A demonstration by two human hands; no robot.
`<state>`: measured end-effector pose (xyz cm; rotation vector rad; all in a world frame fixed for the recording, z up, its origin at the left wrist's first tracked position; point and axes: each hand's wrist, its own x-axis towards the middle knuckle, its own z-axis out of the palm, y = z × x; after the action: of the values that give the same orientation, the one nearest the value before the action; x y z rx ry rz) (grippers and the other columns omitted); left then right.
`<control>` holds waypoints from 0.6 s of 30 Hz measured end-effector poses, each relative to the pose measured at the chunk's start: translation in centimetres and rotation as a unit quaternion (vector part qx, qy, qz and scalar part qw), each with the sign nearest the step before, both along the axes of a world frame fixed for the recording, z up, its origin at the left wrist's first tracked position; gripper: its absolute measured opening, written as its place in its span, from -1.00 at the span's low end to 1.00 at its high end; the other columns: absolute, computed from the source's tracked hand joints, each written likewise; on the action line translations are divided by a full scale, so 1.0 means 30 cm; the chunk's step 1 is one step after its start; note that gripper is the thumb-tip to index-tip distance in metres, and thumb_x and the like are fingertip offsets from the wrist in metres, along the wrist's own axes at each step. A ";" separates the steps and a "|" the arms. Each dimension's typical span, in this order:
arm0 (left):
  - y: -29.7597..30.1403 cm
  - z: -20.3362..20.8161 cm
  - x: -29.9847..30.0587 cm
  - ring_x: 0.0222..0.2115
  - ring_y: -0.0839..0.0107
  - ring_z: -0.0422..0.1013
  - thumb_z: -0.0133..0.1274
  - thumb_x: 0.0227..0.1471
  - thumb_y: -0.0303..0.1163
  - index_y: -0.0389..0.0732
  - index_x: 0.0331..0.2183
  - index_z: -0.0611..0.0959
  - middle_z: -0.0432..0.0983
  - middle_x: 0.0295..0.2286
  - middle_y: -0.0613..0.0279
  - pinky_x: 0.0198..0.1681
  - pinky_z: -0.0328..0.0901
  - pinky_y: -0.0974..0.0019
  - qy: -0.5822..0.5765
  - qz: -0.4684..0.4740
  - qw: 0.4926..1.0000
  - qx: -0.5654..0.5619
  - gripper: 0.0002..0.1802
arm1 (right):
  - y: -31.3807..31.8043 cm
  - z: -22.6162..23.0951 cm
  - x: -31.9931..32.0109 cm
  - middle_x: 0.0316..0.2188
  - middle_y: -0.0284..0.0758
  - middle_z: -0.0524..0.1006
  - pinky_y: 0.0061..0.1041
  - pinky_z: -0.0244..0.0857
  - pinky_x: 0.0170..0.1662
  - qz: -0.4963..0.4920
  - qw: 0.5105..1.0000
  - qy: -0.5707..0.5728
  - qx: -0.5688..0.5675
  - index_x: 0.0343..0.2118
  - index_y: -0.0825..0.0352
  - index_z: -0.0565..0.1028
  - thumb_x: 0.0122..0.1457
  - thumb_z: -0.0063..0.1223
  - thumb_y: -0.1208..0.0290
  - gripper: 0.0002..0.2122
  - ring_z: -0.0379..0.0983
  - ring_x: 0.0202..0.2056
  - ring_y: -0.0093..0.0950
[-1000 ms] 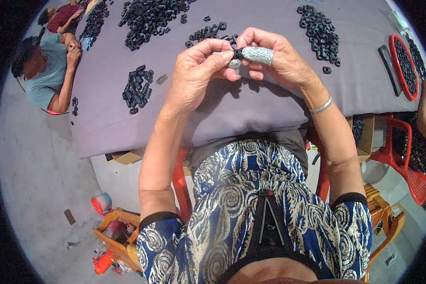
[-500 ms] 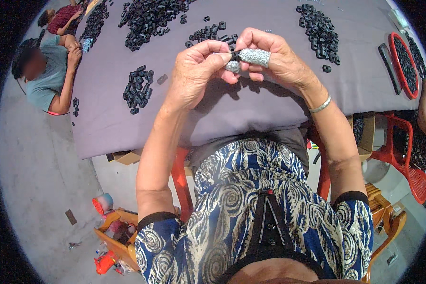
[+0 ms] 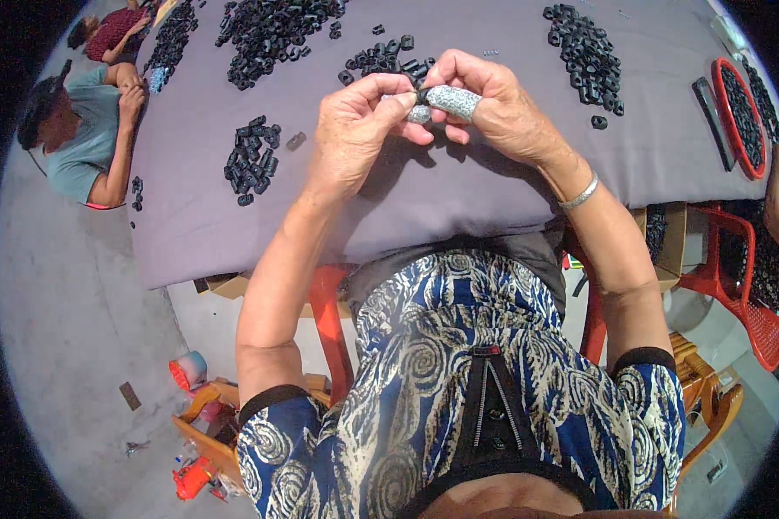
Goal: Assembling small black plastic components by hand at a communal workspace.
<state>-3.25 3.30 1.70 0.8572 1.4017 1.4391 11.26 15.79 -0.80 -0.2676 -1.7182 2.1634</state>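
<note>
My left hand (image 3: 355, 125) and my right hand (image 3: 502, 108) meet above the table, pinching a small black part (image 3: 421, 96) between their fingertips. Most of that part is hidden by the fingers. A grey speckled cover (image 3: 454, 102) wraps my right thumb. Another speckled cover (image 3: 419, 113) shows on a fingertip at my left hand. Just beyond the hands lies a small pile of black cylindrical pieces (image 3: 381, 59). Left of my left hand sits another small heap of black pieces (image 3: 252, 160), with a single brownish translucent piece (image 3: 296, 141) beside it.
The table has a grey cloth (image 3: 208, 233). Larger black heaps lie at the far left (image 3: 268, 39) and far right (image 3: 584, 56). A red basket (image 3: 719, 112) of black parts and a dark tray (image 3: 711, 125) stand at right. A person in a teal shirt (image 3: 86, 112) works at left.
My right hand has shifted slightly left and its covered thumb has tilted, so less of the black part shows. My left hand stays nearly in place.
</note>
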 end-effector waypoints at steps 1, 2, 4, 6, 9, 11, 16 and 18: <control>0.001 0.000 0.002 -0.51 0.41 0.53 0.03 0.10 -0.47 -0.37 -0.24 0.54 0.53 -0.43 0.14 -0.44 0.43 0.45 0.000 -0.001 1.000 0.000 -0.81 | -0.002 -0.002 -0.002 -0.52 -0.47 0.46 -0.78 0.23 -0.52 -0.013 1.000 -0.001 0.006 -0.31 0.33 0.40 0.21 -0.07 0.43 -0.91 0.30 -0.57 -0.76; 0.002 0.000 0.006 -0.52 0.41 0.53 0.02 0.11 -0.47 -0.37 -0.24 0.54 0.53 -0.42 0.14 -0.45 0.43 0.45 0.018 0.002 1.000 0.002 -0.82 | -0.003 -0.004 -0.005 -0.52 -0.47 0.46 -0.78 0.23 -0.52 -0.014 1.000 -0.001 0.006 -0.31 0.33 0.40 0.21 -0.07 0.43 -0.91 0.30 -0.57 -0.76; 0.003 -0.002 0.020 -0.53 0.42 0.53 0.01 0.11 -0.48 -0.37 -0.24 0.54 0.53 -0.42 0.13 -0.46 0.43 0.44 0.036 0.005 0.999 0.003 -0.82 | -0.008 -0.009 -0.008 -0.53 -0.47 0.45 -0.78 0.22 -0.54 -0.015 1.000 -0.001 0.012 -0.32 0.33 0.40 0.20 -0.08 0.44 -0.91 0.29 -0.58 -0.76; 0.011 -0.005 0.040 -0.55 0.44 0.51 -0.03 0.13 -0.49 -0.37 -0.25 0.53 0.52 -0.43 0.13 -0.49 0.43 0.44 0.011 0.029 0.999 0.013 -0.83 | -0.010 -0.009 -0.006 -0.53 -0.47 0.45 -0.78 0.21 -0.55 -0.026 1.000 -0.004 0.017 -0.32 0.33 0.40 0.20 -0.08 0.44 -0.92 0.29 -0.59 -0.76; 0.021 -0.003 0.046 -0.53 0.48 0.50 -0.04 0.14 -0.46 -0.39 -0.19 0.52 0.55 -0.43 0.15 -0.41 0.40 0.48 0.036 0.028 0.999 0.016 -0.78 | -0.010 -0.017 -0.011 -0.54 -0.47 0.45 -0.78 0.20 -0.56 -0.046 0.998 0.004 0.038 -0.32 0.32 0.40 0.18 -0.09 0.48 -0.94 0.29 -0.59 -0.76; 0.026 -0.014 0.041 -0.53 0.49 0.49 -0.05 0.15 -0.46 -0.38 -0.19 0.51 0.54 -0.44 0.16 -0.42 0.40 0.48 0.059 0.028 0.998 0.008 -0.78 | -0.014 -0.022 -0.016 -0.55 -0.47 0.45 -0.77 0.20 -0.57 -0.056 0.997 0.015 0.054 -0.32 0.32 0.40 0.17 -0.10 0.51 -0.95 0.29 -0.60 -0.76; 0.055 -0.034 0.046 -0.54 0.53 0.47 -0.07 0.17 -0.45 -0.37 -0.20 0.50 0.53 -0.47 0.20 -0.45 0.39 0.48 0.103 0.026 0.994 0.008 -0.80 | -0.019 -0.059 -0.023 -0.58 -0.45 0.46 -0.71 0.21 -0.62 -0.110 0.989 0.025 0.096 -0.33 0.31 0.40 0.11 -0.12 0.58 -0.91 0.32 -0.65 -0.74; 0.062 -0.039 0.045 -0.55 0.55 0.46 -0.10 0.19 -0.45 -0.35 -0.20 0.50 0.53 -0.46 0.21 -0.46 0.38 0.48 0.131 0.033 0.991 0.001 -0.81 | -0.015 -0.057 -0.026 -0.60 -0.44 0.47 -0.69 0.23 -0.62 -0.128 0.985 0.012 0.116 -0.34 0.32 0.41 0.11 -0.11 0.57 -0.92 0.34 -0.65 -0.73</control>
<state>-1.90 5.17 0.53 1.0387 1.6381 1.4157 10.49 15.34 -2.51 -0.3740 -1.7928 1.7619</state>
